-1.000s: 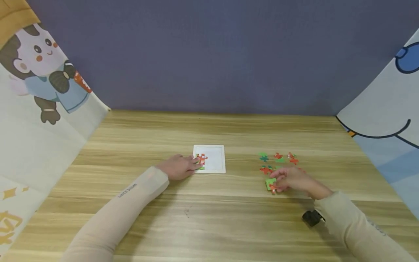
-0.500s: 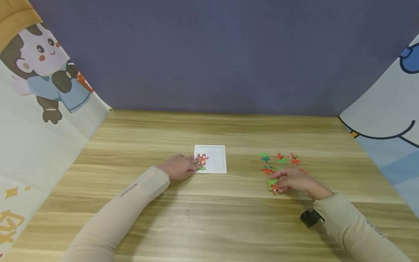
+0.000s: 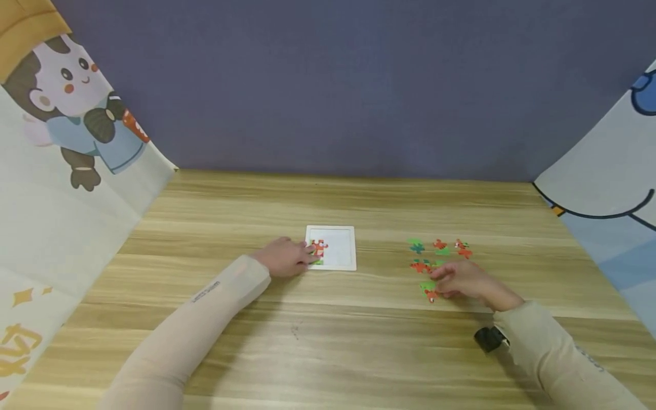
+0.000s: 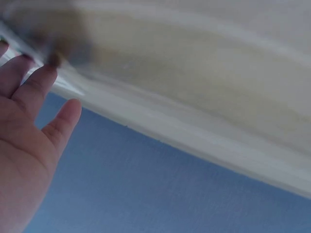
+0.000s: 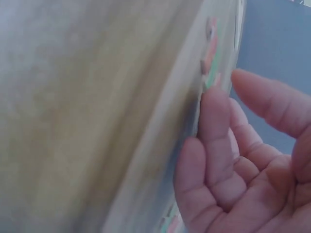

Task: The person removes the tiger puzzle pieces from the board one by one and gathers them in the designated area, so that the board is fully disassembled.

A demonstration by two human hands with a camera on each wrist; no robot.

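Note:
In the head view, a white square tray (image 3: 355, 253) lies mid-table. Orange and green jigsaw pieces (image 3: 320, 246) are in its left part, partly covered by fingers. My left hand (image 3: 287, 257) rests on the tray's left edge, fingers stretched over it; the left wrist view shows its thumb held apart. To the right, my right hand (image 3: 463, 279) is beside a green and orange jigsaw piece (image 3: 427, 288) lying on the table. In the right wrist view, thumb and bent fingers stand apart near a blurred jigsaw piece (image 5: 211, 53), with nothing seen between them.
Several loose jigsaw pieces (image 3: 439, 247) lie in rows behind the right hand, some partly hidden by it. A small black object (image 3: 489, 339) sits by the right sleeve's cuff. A dark blue-grey panel (image 3: 338, 91) closes off the table's back, with printed cloth at both sides.
My right hand draws slightly back to the right from the green and orange piece, which shows more fully now. The left hand stays on the tray. The head view shifts a little.

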